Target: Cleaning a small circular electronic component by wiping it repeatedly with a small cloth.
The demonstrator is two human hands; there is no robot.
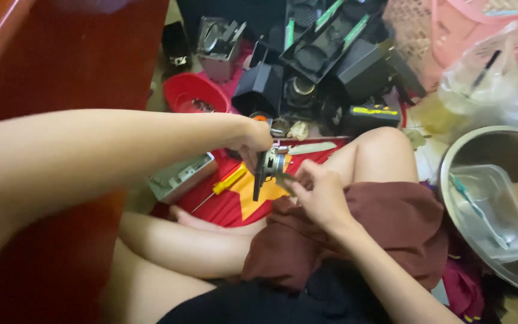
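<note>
Item: small round metal-and-black mechanical part (268,167), disc-shaped with a silvery hub and a dark rim; stands on edge, above the red cloth with a yellow star (241,201) spread on the floor, just in front of the person's bare knee (379,153); fine detail blurred.

Left hand (250,139): arm stretched across the view from the left edge; hand arched over the top of the part; fingers curled down and closed on its upper edge.

Right hand (319,191): comes up from the lower right over the maroon shorts (385,231); wrist bent, fingers bunched and pinching a small thin grey piece (286,179) against the part's right side; what that piece is cannot be told.

Nearby on the cloth: screwdriver with yellow and red handle (228,181), lying slantwise just left of the part, shaft pointing lower left; pale grey rectangular plastic casing (181,176), open side up, at the cloth's left edge; flat pale elongated strip (312,147), beyond the part.

Surroundings: red round plastic bowl (194,93); heap of black plastic housings and trays (325,42) behind; pink woven plastic basket (445,30), upper right; steel round basin (499,198), right edge, holding a clear plastic container (490,207); dark red wooden furniture panel (61,54), left.
</note>
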